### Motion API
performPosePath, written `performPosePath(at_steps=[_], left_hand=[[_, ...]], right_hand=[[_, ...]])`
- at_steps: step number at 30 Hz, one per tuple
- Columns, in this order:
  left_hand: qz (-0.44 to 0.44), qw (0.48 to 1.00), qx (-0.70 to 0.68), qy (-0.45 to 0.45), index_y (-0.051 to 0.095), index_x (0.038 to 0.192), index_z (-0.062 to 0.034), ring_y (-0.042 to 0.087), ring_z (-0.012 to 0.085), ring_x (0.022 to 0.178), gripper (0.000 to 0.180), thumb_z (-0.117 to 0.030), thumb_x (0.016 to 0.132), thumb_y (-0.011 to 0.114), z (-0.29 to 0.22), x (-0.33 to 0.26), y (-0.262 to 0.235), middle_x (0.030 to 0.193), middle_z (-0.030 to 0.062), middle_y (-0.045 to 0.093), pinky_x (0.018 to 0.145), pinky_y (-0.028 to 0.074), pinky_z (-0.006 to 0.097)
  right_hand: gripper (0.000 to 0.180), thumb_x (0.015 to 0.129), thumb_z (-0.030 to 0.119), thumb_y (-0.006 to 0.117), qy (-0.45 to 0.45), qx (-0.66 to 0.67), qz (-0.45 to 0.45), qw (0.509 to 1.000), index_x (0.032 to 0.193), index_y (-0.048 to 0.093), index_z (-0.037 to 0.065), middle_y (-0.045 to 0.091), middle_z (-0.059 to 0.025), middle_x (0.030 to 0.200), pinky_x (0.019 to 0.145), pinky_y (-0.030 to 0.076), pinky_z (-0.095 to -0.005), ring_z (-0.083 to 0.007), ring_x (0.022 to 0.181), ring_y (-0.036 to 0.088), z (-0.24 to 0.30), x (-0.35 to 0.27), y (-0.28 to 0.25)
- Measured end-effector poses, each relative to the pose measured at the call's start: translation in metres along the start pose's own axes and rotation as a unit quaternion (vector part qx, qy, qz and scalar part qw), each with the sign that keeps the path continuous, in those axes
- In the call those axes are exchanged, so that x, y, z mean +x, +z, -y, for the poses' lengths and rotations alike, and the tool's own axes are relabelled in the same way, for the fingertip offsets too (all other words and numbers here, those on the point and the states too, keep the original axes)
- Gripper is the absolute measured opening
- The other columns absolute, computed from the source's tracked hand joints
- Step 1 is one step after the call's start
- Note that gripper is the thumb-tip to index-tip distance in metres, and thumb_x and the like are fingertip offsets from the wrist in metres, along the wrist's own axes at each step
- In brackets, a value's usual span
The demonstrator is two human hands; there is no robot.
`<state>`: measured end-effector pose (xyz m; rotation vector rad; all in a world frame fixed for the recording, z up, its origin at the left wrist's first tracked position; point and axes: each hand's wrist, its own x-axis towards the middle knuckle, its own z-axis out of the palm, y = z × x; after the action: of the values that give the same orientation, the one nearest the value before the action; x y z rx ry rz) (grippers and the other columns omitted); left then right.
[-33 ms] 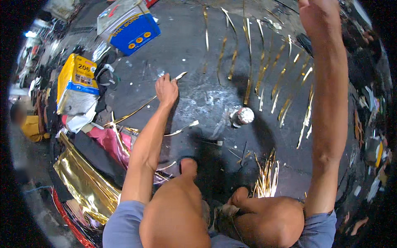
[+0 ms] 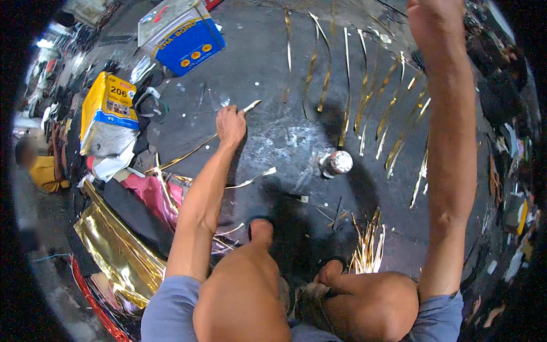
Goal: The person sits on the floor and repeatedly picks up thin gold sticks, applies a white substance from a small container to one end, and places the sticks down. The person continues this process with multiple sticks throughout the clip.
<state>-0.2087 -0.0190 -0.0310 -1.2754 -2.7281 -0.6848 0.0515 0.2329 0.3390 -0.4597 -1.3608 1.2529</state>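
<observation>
Worked low over a dark floor (image 2: 245,62), with a gold sheet (image 2: 111,236) at eight o'clock and spread strips (image 2: 344,122) between twelve and two. Appeared, by judgement, to be at a strip-handling step; called next for a light grip, keeping thin material uncreased. Reached toward half past one with the right hand (image 2: 437,23), blurred and cut off at the top edge; could not tell whether wide, narrow or holding anything. Held a gold strip (image 2: 252,106) near half past ten in the left hand (image 2: 231,126), with fingers curled narrow. Could not make out whatever lay behind the right forearm (image 2: 450,137), nor the left fingertips.
</observation>
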Motion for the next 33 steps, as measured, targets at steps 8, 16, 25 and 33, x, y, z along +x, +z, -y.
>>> performPosePath(at_steps=[8, 16, 25, 33], left_hand=[[0.019, 0.998, -0.063, 0.009, 0.076, 0.100, -0.0105, 0.064, 0.0311, 0.108, 0.013, -0.016, 0.091, 0.068, 0.003, 0.005, 0.001, 0.107, 0.0084, 0.071, 0.094, 0.051, 0.044], [0.263, 0.910, -0.304, -0.098, 0.078, 0.100, -0.0037, 0.068, 0.0156, 0.063, 0.020, -0.009, 0.084, 0.068, -0.052, -0.064, -0.034, 0.077, 0.0065, 0.071, 0.059, 0.053, 0.034], [0.475, 0.768, -0.406, -0.141, 0.077, 0.119, -0.0036, 0.059, 0.0075, 0.058, 0.039, -0.002, 0.081, 0.066, -0.123, -0.090, -0.029, 0.076, 0.0020, 0.070, 0.054, 0.048, 0.024], [0.504, 0.700, -0.471, -0.184, 0.076, 0.115, 0.0018, 0.058, 0.0077, 0.059, 0.035, 0.001, 0.081, 0.067, -0.121, -0.088, -0.022, 0.081, 0.0033, 0.071, 0.054, 0.047, 0.024]], right_hand=[[0.025, 0.091, 0.018, 0.076, 0.035, -0.237, 0.191, 0.952, 0.107, 0.066, 0.000, 0.072, -0.0122, 0.103, 0.086, 0.056, -0.0342, -0.0201, 0.096, 0.070, -0.125, -0.106, 0.075], [0.037, 0.079, 0.001, 0.071, 0.196, -0.436, 0.239, 0.845, 0.116, 0.066, 0.003, 0.068, -0.0104, 0.108, 0.095, 0.053, -0.0350, -0.0221, 0.104, 0.066, -0.104, -0.227, -0.117], [0.052, 0.074, 0.016, 0.088, 0.285, -0.313, 0.050, 0.905, 0.119, 0.067, 0.002, 0.073, -0.0083, 0.105, 0.080, 0.056, -0.0333, -0.0182, 0.094, 0.070, -0.146, -0.330, -0.114], [0.047, 0.081, 0.019, 0.089, 0.313, -0.228, -0.121, 0.914, 0.116, 0.066, -0.003, 0.076, -0.0096, 0.095, 0.066, 0.057, -0.0268, -0.0126, 0.076, 0.071, -0.133, -0.322, -0.084]])
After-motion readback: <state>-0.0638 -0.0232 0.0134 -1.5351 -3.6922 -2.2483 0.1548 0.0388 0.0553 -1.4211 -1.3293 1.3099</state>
